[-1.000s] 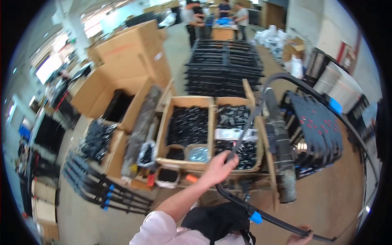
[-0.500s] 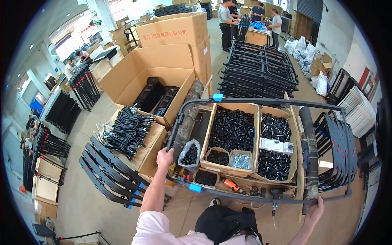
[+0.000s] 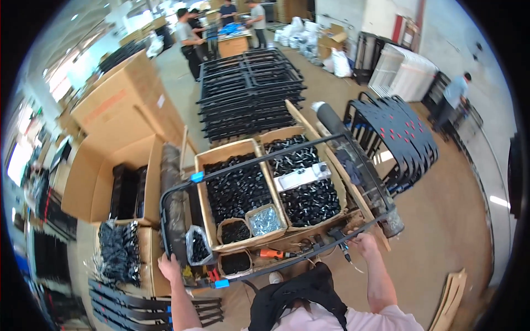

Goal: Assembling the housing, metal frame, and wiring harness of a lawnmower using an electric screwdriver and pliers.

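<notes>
Frame [image 3: 237, 166] shifted L, L hand [image 3: 170, 267] & R hand [image 3: 365, 244] gripping it, over parts bins [image 3: 204, 207] nr power tool [image 3: 337, 236].

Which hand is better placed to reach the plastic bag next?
Probably the left hand: it holds the frame close to the bag; the right hand is toward the frame's other end.

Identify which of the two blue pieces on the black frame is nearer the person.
The blue piece on the black frame's near side, to the right of the left hand; its twin is on the far side, farther from that hand.
</notes>
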Action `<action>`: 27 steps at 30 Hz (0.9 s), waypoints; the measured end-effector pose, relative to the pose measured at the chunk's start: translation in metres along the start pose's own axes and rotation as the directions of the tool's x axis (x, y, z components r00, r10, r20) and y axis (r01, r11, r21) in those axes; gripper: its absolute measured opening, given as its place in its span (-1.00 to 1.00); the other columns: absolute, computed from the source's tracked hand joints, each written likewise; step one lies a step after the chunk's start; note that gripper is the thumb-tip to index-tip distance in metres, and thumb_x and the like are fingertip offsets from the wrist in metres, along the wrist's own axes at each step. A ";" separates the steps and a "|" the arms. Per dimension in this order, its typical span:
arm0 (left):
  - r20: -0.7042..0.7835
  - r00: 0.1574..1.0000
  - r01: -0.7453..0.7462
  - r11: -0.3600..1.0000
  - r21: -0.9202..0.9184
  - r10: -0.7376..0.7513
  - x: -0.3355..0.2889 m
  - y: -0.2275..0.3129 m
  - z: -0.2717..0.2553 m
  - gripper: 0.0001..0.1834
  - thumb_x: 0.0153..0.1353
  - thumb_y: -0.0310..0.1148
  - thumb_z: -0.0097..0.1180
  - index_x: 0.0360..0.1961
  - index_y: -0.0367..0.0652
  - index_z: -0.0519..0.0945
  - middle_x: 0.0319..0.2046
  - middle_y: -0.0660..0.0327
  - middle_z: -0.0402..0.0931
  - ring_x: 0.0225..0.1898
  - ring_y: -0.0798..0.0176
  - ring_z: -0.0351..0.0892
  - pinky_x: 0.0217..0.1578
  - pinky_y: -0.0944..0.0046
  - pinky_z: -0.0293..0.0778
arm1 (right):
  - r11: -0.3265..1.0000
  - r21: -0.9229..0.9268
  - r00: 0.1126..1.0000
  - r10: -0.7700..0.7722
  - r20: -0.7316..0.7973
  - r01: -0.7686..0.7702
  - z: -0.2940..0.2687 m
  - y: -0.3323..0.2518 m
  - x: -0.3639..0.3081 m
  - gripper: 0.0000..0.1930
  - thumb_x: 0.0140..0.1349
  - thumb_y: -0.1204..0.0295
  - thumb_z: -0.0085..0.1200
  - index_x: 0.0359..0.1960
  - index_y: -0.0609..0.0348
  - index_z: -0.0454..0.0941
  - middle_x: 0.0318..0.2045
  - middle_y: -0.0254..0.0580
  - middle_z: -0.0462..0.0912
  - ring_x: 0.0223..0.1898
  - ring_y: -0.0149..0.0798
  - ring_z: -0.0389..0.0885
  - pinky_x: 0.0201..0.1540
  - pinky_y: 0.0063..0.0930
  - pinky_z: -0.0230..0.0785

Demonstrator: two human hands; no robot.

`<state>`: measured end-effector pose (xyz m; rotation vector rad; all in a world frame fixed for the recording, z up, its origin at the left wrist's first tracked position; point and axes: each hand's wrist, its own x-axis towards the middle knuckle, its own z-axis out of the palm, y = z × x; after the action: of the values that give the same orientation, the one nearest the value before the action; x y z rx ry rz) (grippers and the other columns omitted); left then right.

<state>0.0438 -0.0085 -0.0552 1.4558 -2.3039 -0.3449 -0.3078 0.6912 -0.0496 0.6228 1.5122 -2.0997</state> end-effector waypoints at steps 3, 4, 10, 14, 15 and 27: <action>-0.042 0.999 -0.019 0.997 0.073 0.023 0.006 0.012 0.013 -0.59 0.28 -0.29 0.32 0.11 -0.23 0.67 -0.04 -0.13 0.60 0.04 -0.28 0.57 0.08 -0.16 0.49 | 0.827 -0.563 0.995 -0.063 -0.076 0.010 -0.012 0.012 0.015 -0.58 0.23 0.40 0.16 0.11 0.32 0.53 -0.04 0.09 0.73 0.01 0.12 0.75 0.06 0.02 0.63; -0.012 1.000 0.016 0.997 0.079 -0.015 0.009 0.010 0.007 -0.59 0.28 -0.28 0.31 0.11 -0.23 0.67 -0.02 -0.14 0.60 0.04 -0.29 0.58 0.09 -0.16 0.49 | 0.527 -0.849 0.988 -0.106 -0.109 -0.037 -0.011 0.012 0.021 -0.48 0.23 0.30 0.21 0.19 0.33 0.50 -0.04 0.10 0.73 0.00 0.10 0.76 0.03 -0.03 0.64; -0.147 0.983 -0.095 0.989 0.114 0.111 0.003 0.056 -0.018 -0.57 0.31 -0.30 0.28 0.15 -0.27 0.64 -0.02 -0.16 0.62 0.03 -0.25 0.60 0.09 -0.14 0.51 | -0.244 -0.969 0.981 -0.194 0.014 -0.035 0.011 0.066 0.083 -0.25 0.17 -0.17 0.25 0.13 0.31 0.63 0.11 0.09 0.69 0.24 0.08 0.62 0.22 -0.06 0.54; 0.017 0.985 -0.161 0.940 -0.301 0.174 -0.016 0.158 0.000 -0.70 0.42 -0.39 0.16 0.07 -0.34 0.69 -0.06 0.06 0.72 -0.05 0.18 0.67 0.07 0.18 0.54 | -0.394 -0.918 0.986 -0.165 0.033 -0.035 -0.042 0.131 0.161 -0.47 0.29 0.06 0.14 0.11 0.24 0.69 0.15 -0.03 0.69 0.28 0.02 0.59 0.30 -0.07 0.46; 0.057 0.978 -0.165 0.914 -0.371 0.200 -0.028 0.189 0.002 -0.72 0.43 -0.38 0.16 0.03 -0.35 0.70 -0.12 0.09 0.74 -0.07 0.22 0.67 0.04 0.21 0.54 | -0.393 -0.919 0.995 -0.077 0.056 0.022 -0.033 0.122 0.158 -0.54 0.33 0.18 0.07 0.11 0.25 0.69 0.15 -0.04 0.70 0.25 0.01 0.61 0.29 -0.12 0.46; 0.496 0.499 0.018 0.564 -0.826 0.711 -0.202 0.510 0.099 -0.72 0.54 -0.31 0.11 0.09 -0.23 0.69 -0.17 0.22 0.75 -0.13 0.40 0.70 -0.03 0.35 0.57 | -0.147 -0.967 0.977 -0.008 0.212 0.209 -0.047 -0.032 -0.055 -0.34 0.24 0.01 0.18 0.18 0.32 0.45 -0.04 0.31 0.72 -0.03 0.24 0.75 0.06 0.12 0.59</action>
<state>-0.3351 0.3927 0.0245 0.2326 -2.4250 -1.9111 -0.2806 0.7512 -0.0057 -0.3413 2.4931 -0.3126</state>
